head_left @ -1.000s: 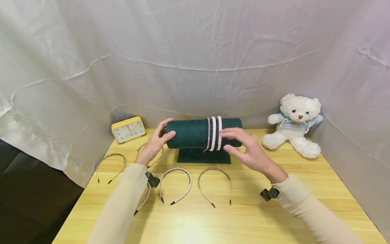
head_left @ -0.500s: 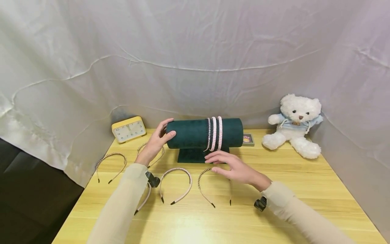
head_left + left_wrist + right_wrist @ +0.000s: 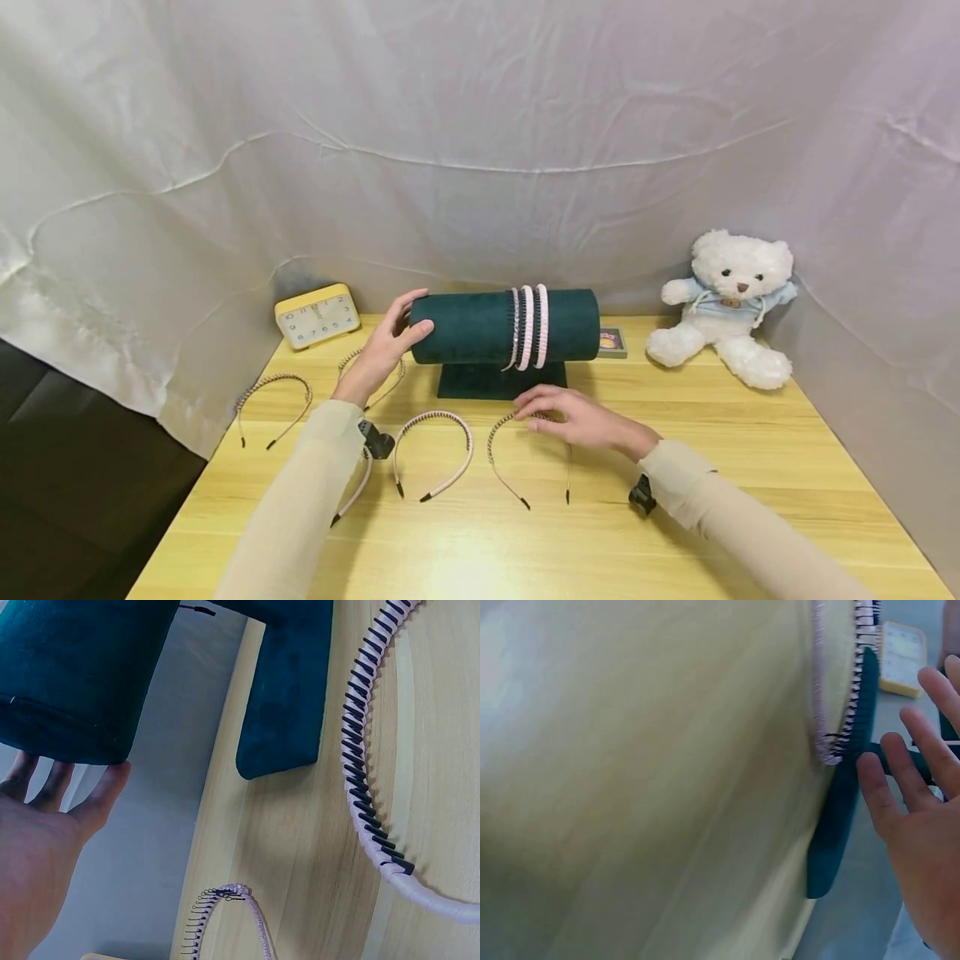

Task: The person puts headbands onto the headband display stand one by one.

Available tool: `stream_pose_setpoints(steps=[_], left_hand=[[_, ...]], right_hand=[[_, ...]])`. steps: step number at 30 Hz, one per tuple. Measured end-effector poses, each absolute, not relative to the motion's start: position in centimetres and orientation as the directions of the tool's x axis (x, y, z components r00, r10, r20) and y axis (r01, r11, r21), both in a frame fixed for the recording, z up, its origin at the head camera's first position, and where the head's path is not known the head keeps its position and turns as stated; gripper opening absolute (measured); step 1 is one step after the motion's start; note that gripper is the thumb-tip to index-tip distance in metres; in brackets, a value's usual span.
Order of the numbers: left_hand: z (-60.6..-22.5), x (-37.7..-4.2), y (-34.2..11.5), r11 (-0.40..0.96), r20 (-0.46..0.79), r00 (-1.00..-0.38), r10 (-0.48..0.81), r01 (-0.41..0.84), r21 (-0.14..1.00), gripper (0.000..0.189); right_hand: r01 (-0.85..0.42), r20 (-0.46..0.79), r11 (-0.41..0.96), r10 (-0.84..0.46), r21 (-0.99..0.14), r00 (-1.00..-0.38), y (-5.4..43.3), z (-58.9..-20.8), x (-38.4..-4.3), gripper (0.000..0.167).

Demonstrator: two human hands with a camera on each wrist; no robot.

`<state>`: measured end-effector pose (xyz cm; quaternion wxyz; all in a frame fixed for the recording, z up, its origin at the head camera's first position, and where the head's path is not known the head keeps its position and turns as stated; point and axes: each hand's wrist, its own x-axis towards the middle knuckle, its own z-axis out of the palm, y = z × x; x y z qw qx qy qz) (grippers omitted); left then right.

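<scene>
A dark green velvet headband stand (image 3: 465,329), a horizontal roll on a base, stands at the back middle. Three headbands (image 3: 542,325) loop side by side over its roll, right of its centre. My left hand (image 3: 382,350) holds the roll's left end, thumb at the front; in the left wrist view its fingertips meet the end's edge. Over the arch of a pale pink, toothed headband (image 3: 492,450) hovers my right hand (image 3: 581,417), fingers loosely bent, partly hiding that arch. The right wrist view shows the right hand (image 3: 930,817) with its fingers spread, nothing in them.
Left of that headband lies a thicker pink headband (image 3: 470,442). Other headbands (image 3: 309,396) lie farther left, some partly behind the left arm. A yellow clock (image 3: 318,317) stands back left, a white teddy bear (image 3: 731,312) back right. A small grey box (image 3: 612,343) sits behind the stand.
My right hand has come off the looped headbands, down and toward me, to the headband on the table in front. My left hand has stayed at the roll's end.
</scene>
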<state>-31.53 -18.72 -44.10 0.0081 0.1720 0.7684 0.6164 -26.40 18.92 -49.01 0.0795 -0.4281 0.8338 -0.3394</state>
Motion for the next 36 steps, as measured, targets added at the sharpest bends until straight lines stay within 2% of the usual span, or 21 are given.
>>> stream_pose_setpoints(steps=[18,28,36], left_hand=[[-44.3,-31.7,-18.7,0.181,0.203,-0.941,0.271,0.257,0.949,0.060],[-44.3,-31.8,-18.6,0.167,0.214,-0.940,0.266,0.264,0.950,0.059],[-44.2,-31.7,-18.7,0.165,0.216,-0.939,0.268,0.265,0.950,0.061]], right_hand=[[-0.688,0.051,0.469,-0.806,-0.555,-0.590,19.2,-50.6,-28.2,0.028],[-0.705,0.107,0.457,-0.795,-0.542,-0.597,20.1,-50.6,-28.2,0.026],[-0.665,0.129,0.440,-0.769,-0.604,-0.626,21.5,-50.2,-28.5,0.026]])
